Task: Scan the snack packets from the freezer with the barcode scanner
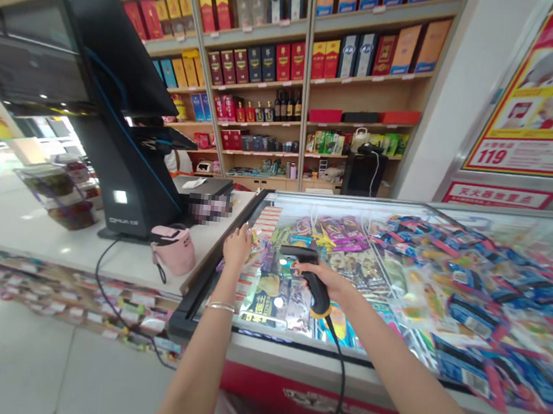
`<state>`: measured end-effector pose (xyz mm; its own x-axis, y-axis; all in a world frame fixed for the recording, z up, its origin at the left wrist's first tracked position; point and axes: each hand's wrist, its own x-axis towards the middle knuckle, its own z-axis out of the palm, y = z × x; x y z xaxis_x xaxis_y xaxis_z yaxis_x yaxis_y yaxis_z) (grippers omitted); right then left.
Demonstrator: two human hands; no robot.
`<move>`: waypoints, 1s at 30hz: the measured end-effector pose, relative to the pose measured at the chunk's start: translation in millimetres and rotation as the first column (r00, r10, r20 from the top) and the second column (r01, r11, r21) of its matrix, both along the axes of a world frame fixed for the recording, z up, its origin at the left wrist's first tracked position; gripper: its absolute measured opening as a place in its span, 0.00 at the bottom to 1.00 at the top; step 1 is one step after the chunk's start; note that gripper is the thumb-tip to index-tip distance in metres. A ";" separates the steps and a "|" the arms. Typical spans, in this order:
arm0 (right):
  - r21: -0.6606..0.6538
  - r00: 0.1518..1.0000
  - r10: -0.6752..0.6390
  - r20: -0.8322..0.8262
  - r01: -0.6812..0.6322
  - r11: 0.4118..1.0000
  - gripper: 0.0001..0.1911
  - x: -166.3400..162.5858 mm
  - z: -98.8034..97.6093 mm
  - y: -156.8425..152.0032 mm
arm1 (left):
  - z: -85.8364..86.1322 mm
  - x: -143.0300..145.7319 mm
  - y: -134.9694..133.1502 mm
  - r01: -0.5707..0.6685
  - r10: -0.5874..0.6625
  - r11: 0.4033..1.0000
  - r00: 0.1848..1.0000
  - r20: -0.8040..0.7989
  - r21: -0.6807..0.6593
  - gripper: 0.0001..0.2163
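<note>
My right hand is wrapped round the handle of a black barcode scanner, whose head points left. A dark cable runs down from the scanner's base. My left hand, with a bangle on the wrist, is closed at the left side of the glass-topped freezer. Its fingers grip a small shiny clear packet; the packet's contents are too small to make out. The scanner head is to the right of this packet and apart from it. Colourful packaged goods show through the glass under both hands.
Many blue and pink packets are heaped at the right of the freezer. On the white counter at left stand a black checkout terminal, a pink cup and plastic tubs. Shelves of boxes and bottles line the back.
</note>
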<state>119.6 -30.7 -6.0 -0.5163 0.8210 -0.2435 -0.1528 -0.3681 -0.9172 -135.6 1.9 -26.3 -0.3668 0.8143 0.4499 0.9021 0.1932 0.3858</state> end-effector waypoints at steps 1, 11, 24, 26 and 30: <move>-0.008 1.000 0.010 -0.016 -0.010 1.000 0.12 -0.9 -3.0 1.2 | 0.1 -0.3 1.1 0.003 -0.003 1.000 1.000 -0.006 -0.009 0.22; -0.091 0.997 -0.045 -0.069 0.039 0.995 0.08 0.6 -19.6 4.8 | 0.5 -8.8 -16.6 -0.013 0.013 1.000 1.000 -0.005 -0.002 0.20; -0.134 0.993 -0.105 -0.052 0.097 0.986 0.04 1.9 -16.8 1.0 | -5.0 -15.8 -12.0 -0.059 0.068 0.989 0.996 -0.065 0.133 0.22; -0.138 0.991 -0.124 -0.047 0.117 0.983 0.05 1.5 -17.5 1.9 | -3.4 -15.9 -13.3 -0.068 0.081 0.982 0.994 -0.069 0.177 0.22; -0.136 0.983 -0.183 -0.029 0.178 0.975 0.05 4.4 -13.4 -0.6 | 0.4 -14.8 -15.3 -0.065 0.087 0.961 0.994 -0.071 0.267 0.21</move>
<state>124.0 -31.3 -19.4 -0.3744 0.8635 -0.3378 -0.2645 -0.4486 -0.8537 -150.5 -13.5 -25.9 -0.3763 0.6337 0.6759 0.9191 0.1633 0.3586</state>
